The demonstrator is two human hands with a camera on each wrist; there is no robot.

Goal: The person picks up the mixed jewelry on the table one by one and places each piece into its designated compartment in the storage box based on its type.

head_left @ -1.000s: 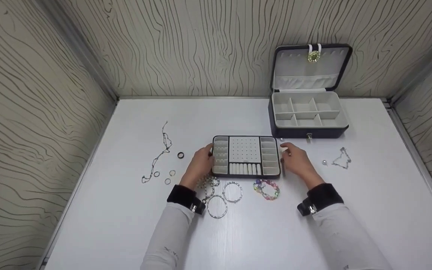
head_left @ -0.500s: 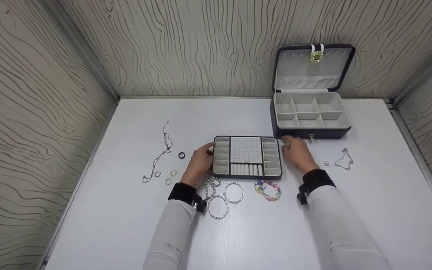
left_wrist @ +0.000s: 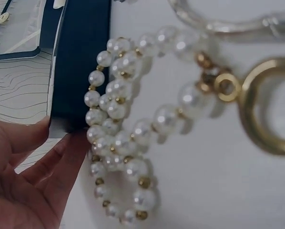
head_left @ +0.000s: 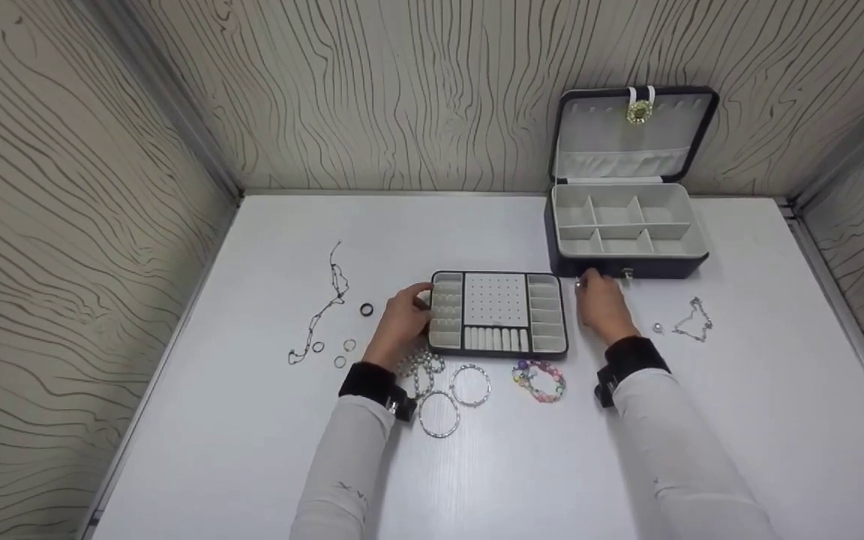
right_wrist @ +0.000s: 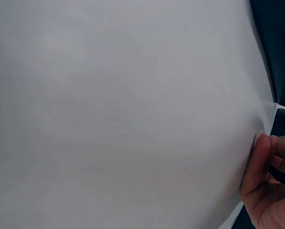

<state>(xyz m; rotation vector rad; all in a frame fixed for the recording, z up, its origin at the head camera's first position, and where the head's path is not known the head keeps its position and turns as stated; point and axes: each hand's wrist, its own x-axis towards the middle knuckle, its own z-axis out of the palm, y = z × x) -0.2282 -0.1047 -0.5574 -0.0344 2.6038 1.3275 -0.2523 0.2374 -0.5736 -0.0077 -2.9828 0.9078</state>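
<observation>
My left hand (head_left: 403, 321) grips the left edge of a jewelry tray (head_left: 497, 352), which has small side compartments, a dotted white panel and ring rolls. In the left wrist view, the left hand (left_wrist: 33, 171) has its thumb and fingers at the tray's dark wall (left_wrist: 80, 67), beside a pearl necklace (left_wrist: 166, 119). My right hand (head_left: 603, 304) has curled fingers just in front of the jewelry box (head_left: 574, 268). It pinches a small shiny piece, seemingly a pearl earring (head_left: 578, 284). In the right wrist view, the right hand's fingers (right_wrist: 257, 167) mostly hide that piece.
The jewelry box's lid (head_left: 623, 139) stands raised at the back right. A similar pearl earring (head_left: 658, 328) and a chain bracelet (head_left: 694, 322) lie right. Two bangles (head_left: 439, 435) and a colorful beaded bracelet (head_left: 550, 395) lie in front. Several rings (head_left: 367, 310) and a long chain (head_left: 313, 322) lie left.
My right hand has left the tray's right side, moved toward the box's front and closed its fingers on the small piece there. The left hand stays at the tray.
</observation>
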